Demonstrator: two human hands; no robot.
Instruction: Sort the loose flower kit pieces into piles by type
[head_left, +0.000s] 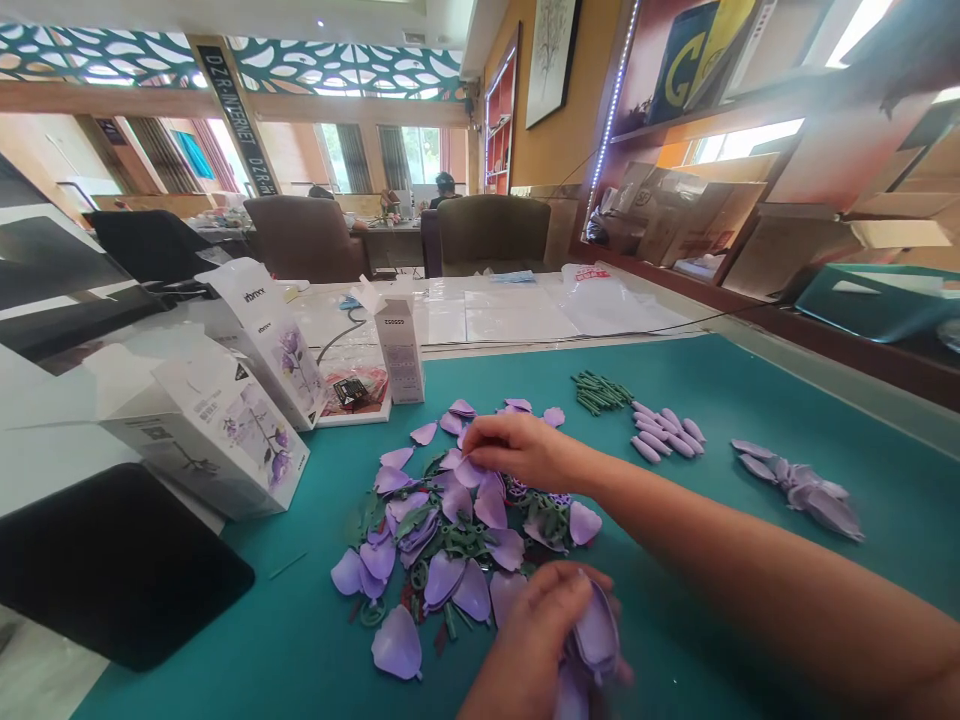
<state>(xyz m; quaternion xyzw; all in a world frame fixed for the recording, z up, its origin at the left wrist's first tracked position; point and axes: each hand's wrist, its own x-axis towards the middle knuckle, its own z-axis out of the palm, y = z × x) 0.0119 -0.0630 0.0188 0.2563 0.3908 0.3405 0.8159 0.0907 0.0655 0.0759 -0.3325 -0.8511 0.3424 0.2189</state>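
1 teal mat (750, 400) fills the lower frame, with 2 white boxes (210, 440) standing at its left edge. 1 heap of purple petals (450, 530) lies at the mat's centre, and green stems (600, 392) sit at upper right. At bottom centre, the left hand (532, 640) pinches a bunch of petals (596, 630), pressed together against its fingers. Above, the right hand (517, 450) pinches 1 petal (471, 472) at the heap's top edge.

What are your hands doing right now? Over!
Left hand holding a bunch of purple petals. Right hand on a loose petal atop the pile. Green leaves mixed in.
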